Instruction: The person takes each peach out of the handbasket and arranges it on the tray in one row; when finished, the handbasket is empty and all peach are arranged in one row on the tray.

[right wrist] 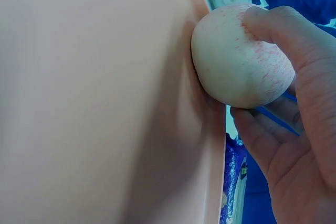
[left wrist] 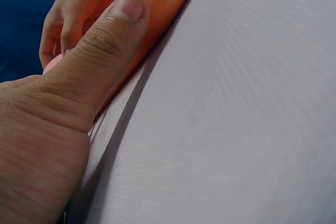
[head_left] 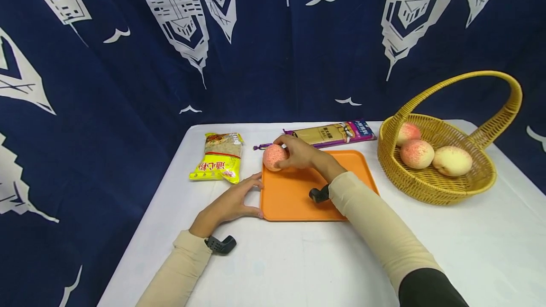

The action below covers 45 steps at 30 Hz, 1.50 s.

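A pink peach (head_left: 273, 157) is at the far left corner of the orange tray (head_left: 281, 203). My right hand (head_left: 298, 151) grips it, reaching across the tray; in the right wrist view the thumb lies on the pale, pink-flecked peach (right wrist: 231, 59) and fingers are under its side. The peach is at the tray's rim; whether it bears on the tray I cannot tell. My left hand (head_left: 230, 201) is beside the tray's left edge, thumb and fingers spread and touching that edge. In the left wrist view, the left thumb (left wrist: 100, 51) lies along the tray's side (left wrist: 168, 3).
At the right stands a yellow wicker basket (head_left: 431, 195) with a tall handle, holding two pink peaches (head_left: 417, 154) and a pale yellow fruit (head_left: 452, 161). A yellow pasta bag (head_left: 222, 155) lies left of the tray. Behind the tray lies a purple-ended noodle packet (head_left: 328, 134).
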Each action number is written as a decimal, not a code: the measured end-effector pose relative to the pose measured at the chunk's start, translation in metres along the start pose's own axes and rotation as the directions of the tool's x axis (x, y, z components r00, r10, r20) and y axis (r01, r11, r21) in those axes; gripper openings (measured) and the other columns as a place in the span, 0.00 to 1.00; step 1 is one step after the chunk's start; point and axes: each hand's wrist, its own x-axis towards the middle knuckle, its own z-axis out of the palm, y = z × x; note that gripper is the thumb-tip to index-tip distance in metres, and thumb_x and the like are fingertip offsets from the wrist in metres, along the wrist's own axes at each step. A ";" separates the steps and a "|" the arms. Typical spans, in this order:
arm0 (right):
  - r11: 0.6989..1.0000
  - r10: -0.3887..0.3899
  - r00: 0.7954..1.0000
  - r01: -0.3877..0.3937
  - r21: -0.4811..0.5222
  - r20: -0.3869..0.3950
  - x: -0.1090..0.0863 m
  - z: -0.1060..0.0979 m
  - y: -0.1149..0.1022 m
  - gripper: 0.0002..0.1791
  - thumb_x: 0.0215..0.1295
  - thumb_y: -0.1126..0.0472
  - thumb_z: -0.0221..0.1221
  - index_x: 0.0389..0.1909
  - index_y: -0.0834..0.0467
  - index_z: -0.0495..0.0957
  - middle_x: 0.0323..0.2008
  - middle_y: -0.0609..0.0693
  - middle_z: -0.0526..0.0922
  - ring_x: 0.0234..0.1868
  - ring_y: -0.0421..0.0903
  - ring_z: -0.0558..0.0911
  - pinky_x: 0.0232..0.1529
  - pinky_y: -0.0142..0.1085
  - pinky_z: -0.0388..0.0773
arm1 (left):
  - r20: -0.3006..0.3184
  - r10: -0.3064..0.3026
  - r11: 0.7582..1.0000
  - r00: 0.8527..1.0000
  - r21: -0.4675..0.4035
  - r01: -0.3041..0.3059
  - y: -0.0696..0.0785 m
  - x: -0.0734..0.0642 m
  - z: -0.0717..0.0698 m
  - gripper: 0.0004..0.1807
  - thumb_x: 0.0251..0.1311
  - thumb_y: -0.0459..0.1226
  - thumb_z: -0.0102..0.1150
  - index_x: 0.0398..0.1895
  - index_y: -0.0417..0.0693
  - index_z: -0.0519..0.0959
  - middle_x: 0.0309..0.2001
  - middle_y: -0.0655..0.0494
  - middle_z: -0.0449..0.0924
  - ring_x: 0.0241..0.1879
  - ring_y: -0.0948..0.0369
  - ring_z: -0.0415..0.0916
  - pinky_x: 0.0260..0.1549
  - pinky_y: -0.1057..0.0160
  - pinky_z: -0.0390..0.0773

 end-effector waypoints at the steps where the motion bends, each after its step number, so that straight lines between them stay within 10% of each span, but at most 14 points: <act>1: 1.000 0.003 1.000 -0.003 0.004 -0.001 -0.001 0.000 0.000 0.34 0.56 0.58 0.74 0.62 0.63 0.71 0.58 0.57 0.77 0.52 0.52 0.77 0.56 0.42 0.79 | 0.000 0.001 1.000 1.000 0.000 -0.001 0.000 0.000 0.000 0.38 0.45 0.52 0.80 0.59 0.52 0.73 0.77 0.52 0.57 0.76 0.56 0.54 0.74 0.54 0.56; 13: 0.991 -0.054 0.998 0.053 -0.119 -0.007 -0.028 -0.015 -0.001 0.46 0.56 0.56 0.74 0.72 0.66 0.63 0.66 0.64 0.70 0.66 0.59 0.71 0.70 0.50 0.67 | 0.002 -0.025 1.000 1.000 0.007 0.025 0.004 0.002 0.001 0.39 0.45 0.56 0.78 0.60 0.54 0.73 0.78 0.53 0.56 0.76 0.55 0.54 0.73 0.51 0.57; 25: 0.960 -0.202 0.970 0.168 -0.226 -0.138 -0.108 -0.069 0.004 0.20 0.64 0.56 0.67 0.56 0.58 0.81 0.50 0.50 0.83 0.51 0.48 0.80 0.55 0.48 0.79 | -0.008 -0.061 0.998 0.998 0.021 0.061 0.003 -0.001 0.001 0.40 0.43 0.55 0.80 0.60 0.55 0.73 0.78 0.56 0.56 0.76 0.56 0.53 0.73 0.52 0.57; 30: 0.934 -0.298 0.912 0.218 -0.283 -0.280 -0.147 -0.097 0.015 0.15 0.61 0.63 0.67 0.49 0.57 0.84 0.40 0.46 0.86 0.41 0.43 0.82 0.40 0.41 0.82 | -0.011 -0.060 0.998 0.998 0.009 0.061 0.003 0.000 0.003 0.40 0.43 0.55 0.80 0.60 0.56 0.73 0.78 0.55 0.56 0.76 0.55 0.54 0.73 0.51 0.57; 36: 0.901 -0.421 0.736 0.273 -0.336 -0.531 -0.192 -0.134 0.029 0.10 0.53 0.69 0.61 0.35 0.60 0.86 0.30 0.49 0.86 0.31 0.36 0.79 0.35 0.23 0.74 | 0.006 -0.078 0.997 0.997 0.001 0.078 0.004 0.001 0.005 0.40 0.44 0.55 0.79 0.60 0.56 0.73 0.78 0.56 0.55 0.76 0.56 0.53 0.73 0.53 0.56; 38: 0.922 -0.371 0.704 0.204 -0.329 -0.605 -0.206 -0.146 0.033 0.07 0.54 0.70 0.60 0.32 0.62 0.85 0.30 0.51 0.86 0.33 0.33 0.79 0.40 0.20 0.73 | 0.005 -0.079 0.997 0.997 0.001 0.079 0.005 0.003 0.005 0.40 0.44 0.55 0.79 0.60 0.56 0.73 0.78 0.57 0.55 0.76 0.57 0.53 0.74 0.53 0.56; 40: 0.953 -0.253 0.719 0.070 -0.295 -0.647 -0.219 -0.157 0.039 0.05 0.58 0.70 0.60 0.32 0.62 0.85 0.30 0.51 0.86 0.35 0.31 0.78 0.40 0.20 0.72 | 0.000 -0.068 0.998 0.998 -0.005 0.068 0.006 0.004 0.005 0.40 0.43 0.55 0.80 0.60 0.55 0.73 0.78 0.55 0.56 0.76 0.55 0.53 0.73 0.52 0.56; 45: 0.924 0.193 0.869 -0.318 -0.214 -0.455 -0.237 -0.184 0.061 0.17 0.71 0.58 0.59 0.53 0.65 0.79 0.47 0.63 0.83 0.48 0.53 0.81 0.50 0.42 0.78 | -0.001 -0.056 0.998 0.998 -0.013 0.056 0.008 0.002 0.007 0.41 0.44 0.55 0.80 0.61 0.54 0.73 0.78 0.54 0.56 0.76 0.53 0.54 0.73 0.50 0.57</act>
